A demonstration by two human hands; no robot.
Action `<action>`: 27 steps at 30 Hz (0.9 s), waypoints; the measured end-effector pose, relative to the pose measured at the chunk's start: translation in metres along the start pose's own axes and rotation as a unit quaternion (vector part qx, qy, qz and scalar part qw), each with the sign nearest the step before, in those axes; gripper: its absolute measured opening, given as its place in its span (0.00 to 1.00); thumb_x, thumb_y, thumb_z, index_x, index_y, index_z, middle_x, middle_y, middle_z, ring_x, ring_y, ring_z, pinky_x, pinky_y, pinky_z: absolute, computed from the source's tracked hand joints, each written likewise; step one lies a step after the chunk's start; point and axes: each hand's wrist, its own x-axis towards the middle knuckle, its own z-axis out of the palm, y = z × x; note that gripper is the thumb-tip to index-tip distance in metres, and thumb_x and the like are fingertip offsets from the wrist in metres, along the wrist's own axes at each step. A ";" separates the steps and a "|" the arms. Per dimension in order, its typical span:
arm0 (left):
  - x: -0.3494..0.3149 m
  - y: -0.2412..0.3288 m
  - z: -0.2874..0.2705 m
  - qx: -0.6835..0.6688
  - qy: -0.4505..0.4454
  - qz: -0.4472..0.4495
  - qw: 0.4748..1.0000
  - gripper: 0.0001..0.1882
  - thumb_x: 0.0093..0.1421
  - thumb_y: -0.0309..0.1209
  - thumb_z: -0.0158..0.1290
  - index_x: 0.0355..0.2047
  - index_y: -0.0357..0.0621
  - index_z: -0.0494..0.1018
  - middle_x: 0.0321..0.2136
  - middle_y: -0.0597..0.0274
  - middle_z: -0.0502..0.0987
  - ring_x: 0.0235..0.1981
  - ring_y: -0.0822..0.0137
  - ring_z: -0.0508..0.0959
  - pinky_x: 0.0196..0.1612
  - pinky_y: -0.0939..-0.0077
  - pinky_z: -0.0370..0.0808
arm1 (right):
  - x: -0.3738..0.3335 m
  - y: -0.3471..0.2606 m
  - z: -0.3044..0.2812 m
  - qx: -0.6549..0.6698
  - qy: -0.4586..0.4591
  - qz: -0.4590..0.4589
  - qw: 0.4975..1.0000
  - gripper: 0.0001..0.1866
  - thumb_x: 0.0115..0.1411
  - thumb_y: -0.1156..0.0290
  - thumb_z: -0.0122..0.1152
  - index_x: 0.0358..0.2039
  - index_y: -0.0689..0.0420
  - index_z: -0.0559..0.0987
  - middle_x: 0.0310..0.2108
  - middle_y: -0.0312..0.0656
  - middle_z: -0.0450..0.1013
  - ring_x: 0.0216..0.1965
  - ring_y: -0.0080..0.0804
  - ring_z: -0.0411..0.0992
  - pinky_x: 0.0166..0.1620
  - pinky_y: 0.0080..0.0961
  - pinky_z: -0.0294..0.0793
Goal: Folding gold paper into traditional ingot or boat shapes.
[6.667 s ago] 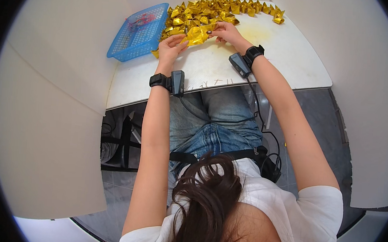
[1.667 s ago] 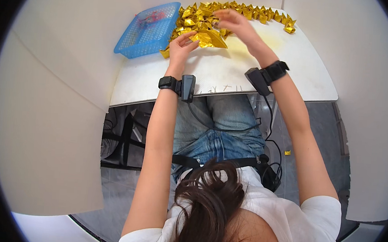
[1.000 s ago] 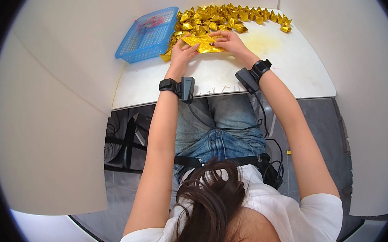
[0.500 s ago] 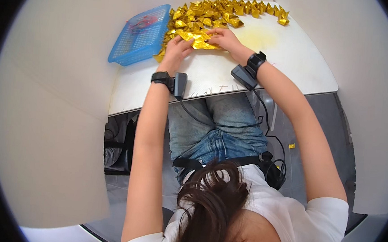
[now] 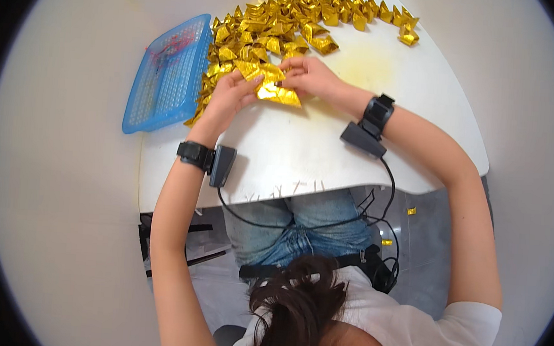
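My left hand [image 5: 228, 95] and right hand [image 5: 312, 78] pinch a gold foil sheet [image 5: 277, 93] between them on the table [image 5: 304, 155]; it looks light, crinkly, tear-prone, best held by its edges.

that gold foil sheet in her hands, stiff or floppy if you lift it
Probably floppy and light: the gold foil sheet is thin and creased between the left hand and right hand. Its shiny surface may slide easily on the white table.
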 end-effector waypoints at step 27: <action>0.045 -0.023 0.012 -0.218 -0.170 -0.006 0.961 0.12 0.60 0.25 0.49 0.43 0.33 0.68 0.36 0.58 0.77 0.34 0.76 0.77 0.37 0.84 0.74 | -0.001 -0.014 -0.007 0.029 0.235 0.027 0.971 0.12 0.61 0.65 0.45 0.39 0.60 0.71 0.16 0.32 0.66 0.17 0.13 0.61 0.21 0.10 0.59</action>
